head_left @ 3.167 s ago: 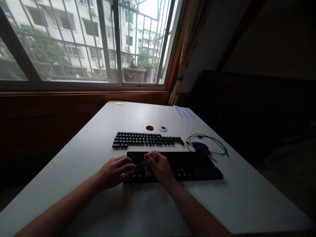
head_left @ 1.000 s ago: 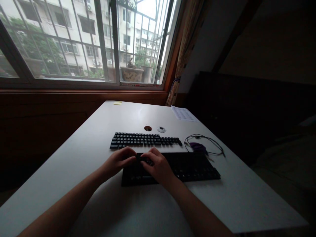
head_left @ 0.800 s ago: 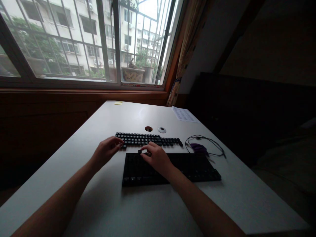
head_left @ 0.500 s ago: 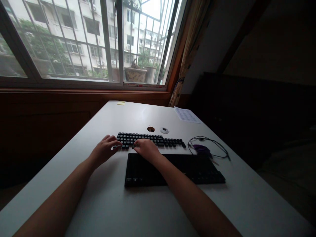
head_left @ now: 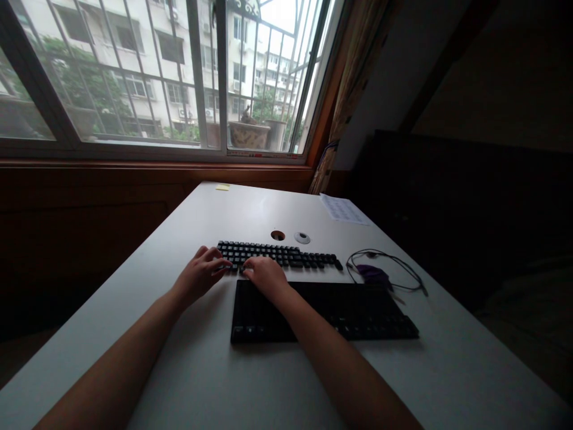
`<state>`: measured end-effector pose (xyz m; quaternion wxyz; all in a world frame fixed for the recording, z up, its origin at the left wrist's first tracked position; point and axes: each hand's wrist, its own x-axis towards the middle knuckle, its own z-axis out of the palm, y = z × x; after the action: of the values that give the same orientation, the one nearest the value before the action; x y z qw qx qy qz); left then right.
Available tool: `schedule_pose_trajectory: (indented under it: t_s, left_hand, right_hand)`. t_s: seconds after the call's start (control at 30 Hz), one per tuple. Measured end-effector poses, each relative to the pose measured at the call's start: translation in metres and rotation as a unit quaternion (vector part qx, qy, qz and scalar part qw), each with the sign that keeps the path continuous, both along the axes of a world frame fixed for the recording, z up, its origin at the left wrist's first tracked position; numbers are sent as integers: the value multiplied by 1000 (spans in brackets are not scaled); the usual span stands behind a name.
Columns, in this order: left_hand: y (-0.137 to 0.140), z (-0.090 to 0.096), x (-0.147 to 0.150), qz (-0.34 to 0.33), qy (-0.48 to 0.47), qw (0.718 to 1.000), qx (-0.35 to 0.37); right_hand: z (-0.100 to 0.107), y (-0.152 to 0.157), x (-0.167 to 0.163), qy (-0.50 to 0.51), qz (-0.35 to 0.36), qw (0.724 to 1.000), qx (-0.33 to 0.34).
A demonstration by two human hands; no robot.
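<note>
Loose black keycaps (head_left: 286, 255) lie in rows on the white table. At the left end of the front row, my left hand (head_left: 203, 275) has thumb and fingers closed on a keycap, mostly covered by the fingertips. Just to its right, my right hand (head_left: 267, 277) pinches a small dark keycap (head_left: 242, 270) between thumb and fingers. Nearer to me lies a black keyboard (head_left: 371, 310), with my right forearm crossing above it. Some keycaps sit along its front edge; the rest of its top is too dark to make out.
A black cable (head_left: 409, 273) lies coiled at the right beside a purple cloth-like thing (head_left: 373, 275). Behind the keycaps are a round hole (head_left: 278, 236) and a white ring-shaped cover (head_left: 302, 238). A printed sheet (head_left: 344, 209) and a yellow note (head_left: 222, 187) lie farther back.
My left hand has shifted right along the front row, closer to my right hand. The right hand stays pinched at nearly the same spot. The whole view has moved slightly.
</note>
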<state>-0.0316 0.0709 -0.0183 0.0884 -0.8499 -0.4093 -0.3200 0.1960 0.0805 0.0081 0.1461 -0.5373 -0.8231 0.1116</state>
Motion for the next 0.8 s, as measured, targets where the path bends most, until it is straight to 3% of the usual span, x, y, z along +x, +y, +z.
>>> schedule_pose_trajectory:
  t_s: [0.3,0.57,0.8]
  left_hand:
    - [-5,4,4,7,29,1000,3]
    - [-5,3,11,44,34,998,20]
    - [-6,3,21,39,27,999,20]
  right_hand:
    - [7,-10,7,26,22,998,46]
    - [4,-13,6,-18,28,998,49]
    - [4,-13,4,-40,20,998,40]
